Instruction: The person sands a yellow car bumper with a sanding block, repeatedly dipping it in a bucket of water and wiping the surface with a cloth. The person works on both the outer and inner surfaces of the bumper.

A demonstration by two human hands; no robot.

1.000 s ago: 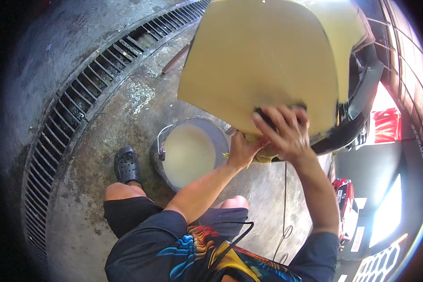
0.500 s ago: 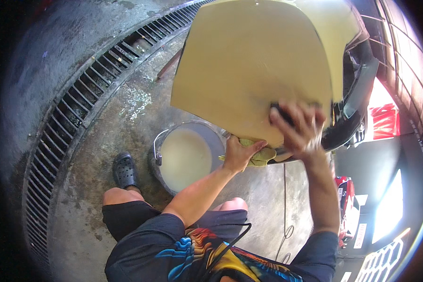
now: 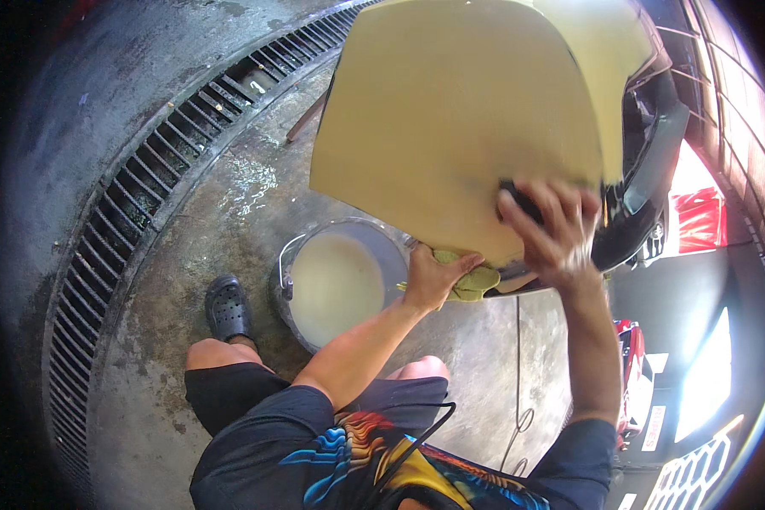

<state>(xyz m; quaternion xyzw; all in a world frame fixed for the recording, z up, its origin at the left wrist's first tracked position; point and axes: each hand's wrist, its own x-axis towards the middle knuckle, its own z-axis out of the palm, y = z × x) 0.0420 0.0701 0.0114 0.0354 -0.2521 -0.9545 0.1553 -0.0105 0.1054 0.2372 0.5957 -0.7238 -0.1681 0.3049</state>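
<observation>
A large gold-coloured car body panel (image 3: 442,110) fills the upper middle. My right hand (image 3: 559,228) is closed over a dark block-like pad (image 3: 520,201) and presses it flat on the panel's lower right part; the pad's underside is hidden. The hand is slightly smeared by motion. At the panel's lower edge my left hand (image 3: 429,280) is closed on a yellow-green cloth (image 3: 474,282), thumb lying along it. Part of that hand's fingers is hidden. Just left of it, a grey bucket (image 3: 392,259) with a wire handle holds cloudy, pale liquid (image 3: 336,285).
A long metal drain grate (image 3: 127,191) curves along the left across the wet concrete floor (image 3: 178,280). Dark car parts (image 3: 654,191) adjoin the panel's right side. A thin cable (image 3: 518,357) lies on the floor. Red objects (image 3: 697,221) stand farther right.
My right hand and the dark pad have shifted a little to the right across the panel. My left hand and the cloth have stayed in place.
</observation>
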